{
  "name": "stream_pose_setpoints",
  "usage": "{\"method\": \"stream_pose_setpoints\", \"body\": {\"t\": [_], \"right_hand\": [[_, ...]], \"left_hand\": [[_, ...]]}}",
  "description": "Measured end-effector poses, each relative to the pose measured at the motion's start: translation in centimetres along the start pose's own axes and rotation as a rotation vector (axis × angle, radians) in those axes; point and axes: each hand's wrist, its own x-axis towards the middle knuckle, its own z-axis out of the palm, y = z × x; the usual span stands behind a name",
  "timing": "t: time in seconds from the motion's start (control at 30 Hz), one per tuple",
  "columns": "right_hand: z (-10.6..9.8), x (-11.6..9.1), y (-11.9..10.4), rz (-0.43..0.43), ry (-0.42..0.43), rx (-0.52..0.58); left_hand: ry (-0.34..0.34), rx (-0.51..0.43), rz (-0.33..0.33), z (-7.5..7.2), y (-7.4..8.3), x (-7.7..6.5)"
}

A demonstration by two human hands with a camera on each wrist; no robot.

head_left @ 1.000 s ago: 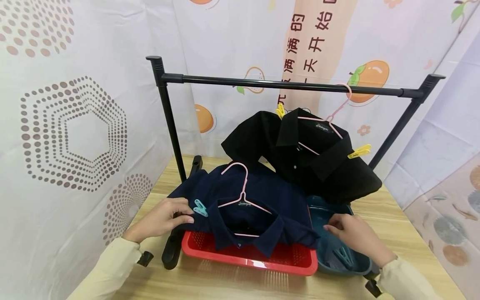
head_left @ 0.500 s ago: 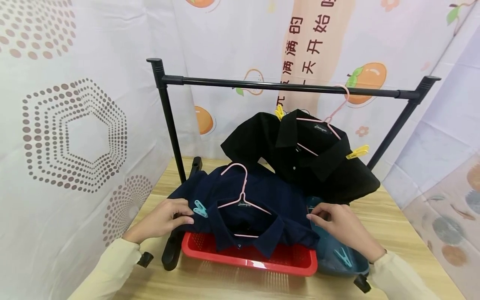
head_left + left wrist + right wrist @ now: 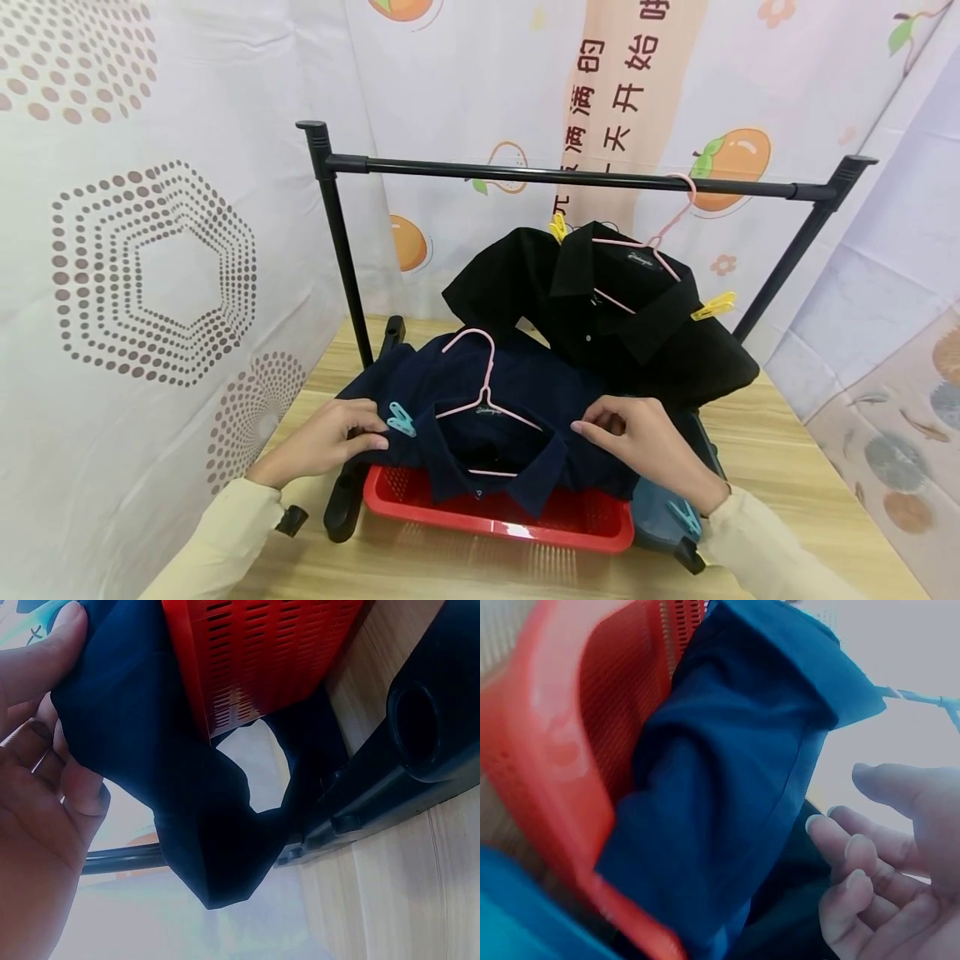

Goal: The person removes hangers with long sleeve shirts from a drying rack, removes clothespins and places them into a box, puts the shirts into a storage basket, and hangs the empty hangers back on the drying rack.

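Observation:
A navy collared shirt (image 3: 532,358) lies over the red basket (image 3: 502,527), with a pink hanger (image 3: 487,388) through its neck opening. On the shirt's left shoulder side is a teal clothespin (image 3: 401,420). Just left of that clothespin, my left hand (image 3: 322,437) pinches the sleeve, thumb on top and fingers beneath the cloth (image 3: 127,697). My right hand (image 3: 648,437) hovers at the shirt's right shoulder, near the collar. In the right wrist view its thumb (image 3: 889,787) stands apart from loosely bent fingers, with nothing between them.
A black shirt (image 3: 637,333) with yellow clothespins (image 3: 714,306) hangs by a pink hanger from the black rack bar (image 3: 525,173). Partly under my right forearm is a blue bin (image 3: 656,525) holding teal clothespins (image 3: 684,517). The rack's foot (image 3: 343,504) stands left of the basket.
My right hand has moved left from over the blue bin to the navy shirt's right shoulder. The left hand keeps its pinch on the sleeve.

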Motion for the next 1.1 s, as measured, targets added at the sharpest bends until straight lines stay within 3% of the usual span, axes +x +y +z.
{"method": "stream_pose_setpoints", "body": {"t": [0.3,0.53,0.83,1.1], "right_hand": [[1.0,1.3,-1.7,-0.051,-0.028,0.039],[1.0,2.1,-3.1,-0.105,0.055,0.042],[2.4,3.5,-4.6,-0.245,0.087,0.096],[4.3,5.4,-6.9,-0.327,0.025,0.116]], "left_hand": [[0.006,0.003,0.035,0.1,0.1,0.0],[0.006,0.008,0.028,0.1,0.0,0.0],[0.0,0.013,0.023,-0.1,0.1,0.2],[-0.025,0.008,0.029,-0.1,-0.1,0.3]]}}
